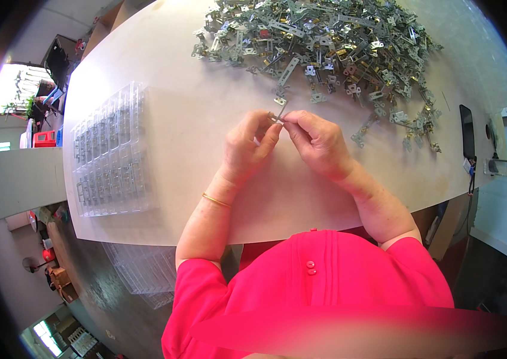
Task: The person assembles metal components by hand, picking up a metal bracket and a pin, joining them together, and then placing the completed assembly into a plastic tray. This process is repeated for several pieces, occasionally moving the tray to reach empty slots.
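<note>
**Entry: one small metal part, held at my fingertips between both hands**

Head view, sole view.

Item, part in work: a small metal part, over the table, just short of the near edge of the pile. A narrow strip and a pale plate show just beyond my fingertips; whether they belong to the held part, I cannot tell.

Item, step: judged to be two-handed fingertip work on this single part, underway. The next move, in my judgement, calls for a steady left pinch and a small, controlled turn or push from the right.

Item, left hand: thumb and forefinger pinching the part, other fingers curled; forearm slanting up and inward, a gold-coloured bangle near the wrist.

Item, right hand: forefinger and thumb closed on the part from its right side, knuckles uppermost, forearm slanting up and to the left. Exact contact too small to read.

Item, stock: a large heap of metal parts, beyond both hands, loose pieces straggling toward my right.

Item, trays: clear plastic trays, filled with metal pieces, well apart to my left.
</note>
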### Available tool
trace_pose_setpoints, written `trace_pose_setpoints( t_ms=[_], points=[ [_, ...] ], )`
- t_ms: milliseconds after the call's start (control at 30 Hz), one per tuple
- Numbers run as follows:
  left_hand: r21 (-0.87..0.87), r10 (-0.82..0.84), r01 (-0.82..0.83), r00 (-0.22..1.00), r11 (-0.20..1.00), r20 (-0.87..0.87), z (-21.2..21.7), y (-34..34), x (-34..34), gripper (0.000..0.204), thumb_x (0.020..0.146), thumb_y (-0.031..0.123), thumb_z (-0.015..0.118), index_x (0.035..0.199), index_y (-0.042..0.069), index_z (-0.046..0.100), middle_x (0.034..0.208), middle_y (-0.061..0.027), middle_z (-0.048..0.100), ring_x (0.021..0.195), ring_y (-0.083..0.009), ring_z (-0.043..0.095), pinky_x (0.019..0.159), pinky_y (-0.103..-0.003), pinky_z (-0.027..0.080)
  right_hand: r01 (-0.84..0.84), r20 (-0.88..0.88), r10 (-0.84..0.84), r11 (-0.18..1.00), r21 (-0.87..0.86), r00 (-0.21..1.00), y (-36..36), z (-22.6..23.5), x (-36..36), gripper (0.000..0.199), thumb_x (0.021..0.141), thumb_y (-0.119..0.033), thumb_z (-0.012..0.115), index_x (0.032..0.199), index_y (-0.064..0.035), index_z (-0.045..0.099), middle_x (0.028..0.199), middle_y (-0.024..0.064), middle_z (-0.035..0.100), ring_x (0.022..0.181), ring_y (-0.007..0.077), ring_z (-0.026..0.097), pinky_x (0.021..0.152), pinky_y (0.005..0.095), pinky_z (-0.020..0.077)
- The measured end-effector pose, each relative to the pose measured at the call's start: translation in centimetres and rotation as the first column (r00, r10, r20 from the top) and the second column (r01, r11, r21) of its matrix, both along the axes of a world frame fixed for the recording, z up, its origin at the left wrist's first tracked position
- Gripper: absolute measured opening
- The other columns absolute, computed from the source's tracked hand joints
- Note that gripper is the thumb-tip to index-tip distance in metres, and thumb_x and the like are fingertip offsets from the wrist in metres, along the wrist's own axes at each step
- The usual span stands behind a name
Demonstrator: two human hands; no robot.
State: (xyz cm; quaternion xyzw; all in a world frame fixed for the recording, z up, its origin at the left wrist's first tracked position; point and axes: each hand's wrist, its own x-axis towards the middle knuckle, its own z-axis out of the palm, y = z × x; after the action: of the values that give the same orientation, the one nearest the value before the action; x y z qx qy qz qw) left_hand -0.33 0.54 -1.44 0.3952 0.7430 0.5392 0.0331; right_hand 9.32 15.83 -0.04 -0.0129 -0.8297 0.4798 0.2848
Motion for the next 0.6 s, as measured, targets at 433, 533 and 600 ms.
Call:
trace_pose_setpoints(
  t_ms=[433, 533, 600],
  points=[
    [-0.013, 0.067, -0.072, 0.969, 0.997, -0.239, 0.2, 0.0, 0.0, 0.021, 0.088, 0.004, 0.070, 0.107, 0.001, 0.062, 0.085, -0.0089, 0.067, 0.068, -0.0187, 0.064, 0.061, -0.029, 0.053, -0.028, 0.014, 0.028, 0.999, 0.022, 1.000, -0.3, 0.1, -0.1, 0.007, 0.093, -0.006, 0.066, 0.099, -0.0052, 0.062, 0.078, 0.0152, 0.065, 0.061, 0.0243, 0.061, 0.058, 0.0330, 0.0484],
    [0.012, 0.148, -0.150, 0.960, 0.989, -0.240, 0.7, 0.0, -0.4, 0.017, 0.088, 0.005, 0.070, 0.103, 0.001, 0.063, 0.083, -0.0094, 0.066, 0.068, -0.0196, 0.063, 0.063, -0.031, 0.052, 0.004, 0.183, 0.023, 0.989, -0.145, 0.983, -0.3, 0.2, 0.2, 0.007, 0.094, -0.007, 0.065, 0.100, -0.0059, 0.062, 0.075, 0.0132, 0.064, 0.060, 0.0226, 0.060, 0.057, 0.0322, 0.0475],
    [0.025, 0.207, -0.207, 0.948, 0.978, -0.241, 0.8, -0.1, -0.9, 0.014, 0.088, 0.006, 0.069, 0.100, 0.000, 0.064, 0.082, -0.0096, 0.065, 0.068, -0.0200, 0.062, 0.063, -0.032, 0.051, 0.058, 0.211, -0.013, 0.976, -0.208, 0.977, -0.1, -0.3, 0.1, 0.007, 0.094, -0.007, 0.065, 0.100, -0.0056, 0.062, 0.073, 0.0103, 0.063, 0.059, 0.0194, 0.058, 0.056, 0.0308, 0.0463]
  ],
)
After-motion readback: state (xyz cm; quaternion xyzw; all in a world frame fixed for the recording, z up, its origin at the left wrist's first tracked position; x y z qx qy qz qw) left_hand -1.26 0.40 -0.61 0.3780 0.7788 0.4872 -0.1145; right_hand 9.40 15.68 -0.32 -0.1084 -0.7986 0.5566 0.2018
